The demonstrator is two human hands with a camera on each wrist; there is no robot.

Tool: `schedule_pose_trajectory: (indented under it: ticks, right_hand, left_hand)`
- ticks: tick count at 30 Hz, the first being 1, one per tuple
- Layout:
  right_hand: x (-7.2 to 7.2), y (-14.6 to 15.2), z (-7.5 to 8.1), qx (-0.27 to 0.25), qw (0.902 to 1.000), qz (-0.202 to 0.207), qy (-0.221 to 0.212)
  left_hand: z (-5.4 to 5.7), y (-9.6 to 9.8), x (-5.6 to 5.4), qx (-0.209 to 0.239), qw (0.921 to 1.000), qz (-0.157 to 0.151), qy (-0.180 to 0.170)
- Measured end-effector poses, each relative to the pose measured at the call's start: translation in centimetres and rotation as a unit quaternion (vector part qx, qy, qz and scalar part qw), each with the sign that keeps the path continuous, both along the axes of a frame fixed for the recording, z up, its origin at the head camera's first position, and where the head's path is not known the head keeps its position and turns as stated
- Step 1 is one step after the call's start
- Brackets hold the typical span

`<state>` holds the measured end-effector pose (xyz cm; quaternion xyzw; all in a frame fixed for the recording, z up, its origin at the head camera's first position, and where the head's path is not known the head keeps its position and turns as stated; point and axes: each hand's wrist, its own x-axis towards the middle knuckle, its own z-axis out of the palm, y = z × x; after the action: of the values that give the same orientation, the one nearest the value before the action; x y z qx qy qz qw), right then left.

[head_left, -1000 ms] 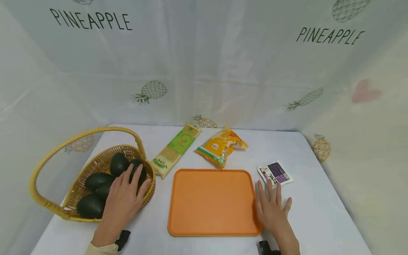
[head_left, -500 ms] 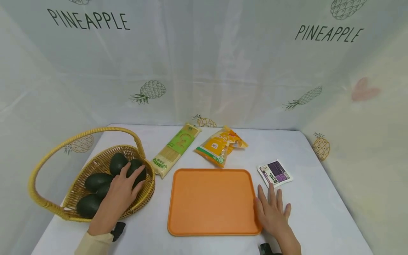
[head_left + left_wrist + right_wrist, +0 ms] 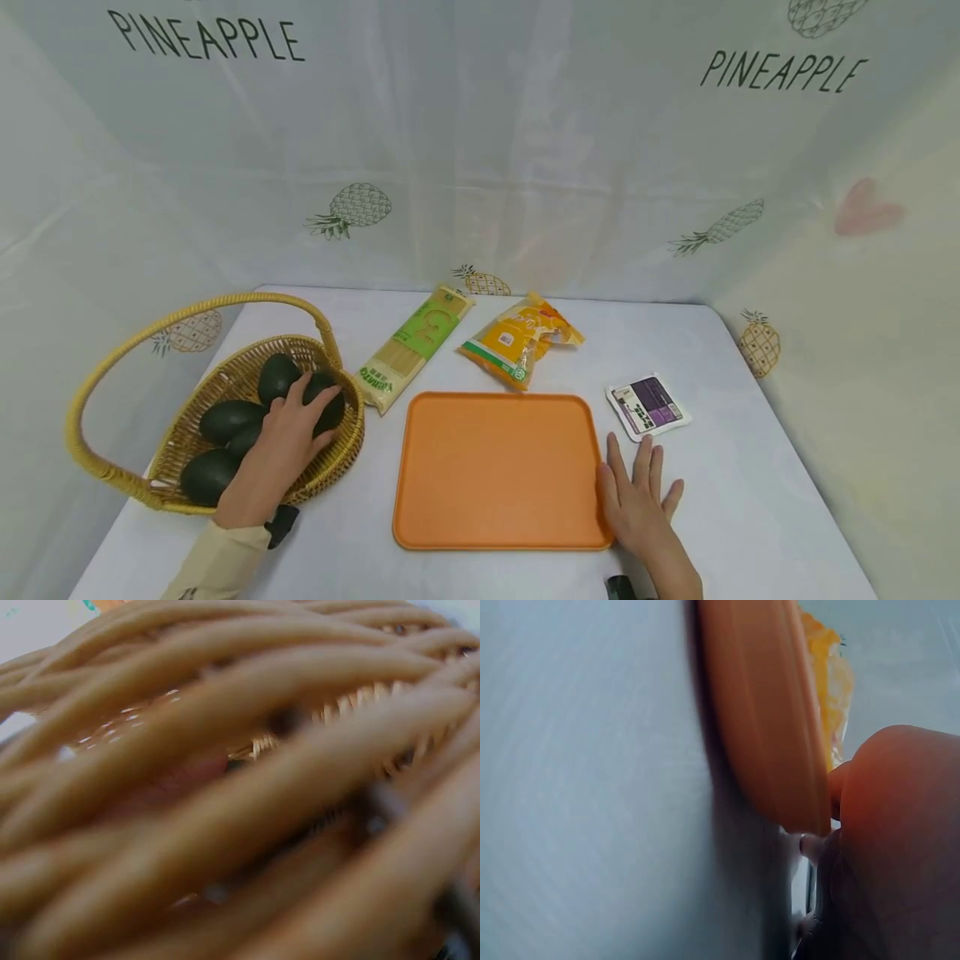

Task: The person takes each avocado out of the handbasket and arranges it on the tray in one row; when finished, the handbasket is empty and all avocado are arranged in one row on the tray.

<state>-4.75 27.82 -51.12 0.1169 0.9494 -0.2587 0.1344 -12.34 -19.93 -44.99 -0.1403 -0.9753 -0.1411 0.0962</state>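
Note:
In the head view a wicker basket [image 3: 348,442] with a tall handle stands on the left, holding several dark green avocados [image 3: 231,422]. My left hand [image 3: 279,450] reaches over its near side, fingers and thumb bent round the rightmost avocado [image 3: 327,407]; its underside is hidden. Blurred basket strands [image 3: 247,787] fill the left wrist view. At the right edge of an orange tray [image 3: 502,471], my right hand [image 3: 641,510] lies with fingers spread and holds nothing. The tray's rounded side [image 3: 769,712] shows close up beside the hand [image 3: 900,840] in the right wrist view.
Behind the tray lie a green-labelled pack of noodles [image 3: 412,346] and a crumpled yellow-orange food bag [image 3: 521,337]. A small white and purple packet [image 3: 647,406] is just beyond my right fingertips. A pineapple-print curtain [image 3: 480,150] closes off the table's back.
My left hand has drawn slightly back and left, its fingers bending more closely round the rightmost avocado. My right hand has stayed nearly still beside the tray.

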Motion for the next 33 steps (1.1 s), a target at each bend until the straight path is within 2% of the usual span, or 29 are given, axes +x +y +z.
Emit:
schedule_pose_trajectory:
  ticks: [3, 8, 11, 15, 18, 23, 27, 33]
  right_hand:
    - [-0.2, -0.1, 0.1, 0.003, 1.0000, 0.003, -0.006]
    - [0.0, 0.1, -0.3, -0.006, 0.9999, -0.004, 0.014]
    - [0.2, 0.2, -0.3, -0.004, 0.9999, -0.006, 0.010]
    - [0.1, 0.3, -0.2, -0.001, 1.0000, -0.002, 0.002]
    - [0.2, 0.4, -0.5, -0.007, 0.9997, -0.005, 0.023]
    - [0.6, 0.7, -1.5, -0.021, 0.9974, -0.004, 0.069]
    - [0.5, 0.7, -1.6, -0.017, 0.9981, -0.003, 0.058]
    - [0.1, 0.3, -0.4, 0.003, 1.0000, 0.002, 0.003]
  left_hand:
    - [0.1, 0.1, -0.2, 0.002, 0.9998, 0.008, -0.020]
    - [-0.2, 0.2, -0.1, 0.004, 0.9992, 0.009, -0.039]
    - [-0.5, 0.2, 0.1, 0.005, 0.9993, 0.008, -0.036]
    - [-0.7, 0.2, 0.2, -0.012, 0.9999, -0.001, -0.012]
    - [-0.7, 0.3, 0.3, -0.023, 0.9997, -0.008, -0.007]
    - [-0.5, 0.3, 0.4, -0.004, 0.9988, -0.005, -0.048]
    - [-0.4, 0.3, 0.3, -0.003, 0.9985, -0.002, -0.055]
    - [-0.5, 0.2, 0.4, -0.003, 0.9997, -0.008, -0.021]
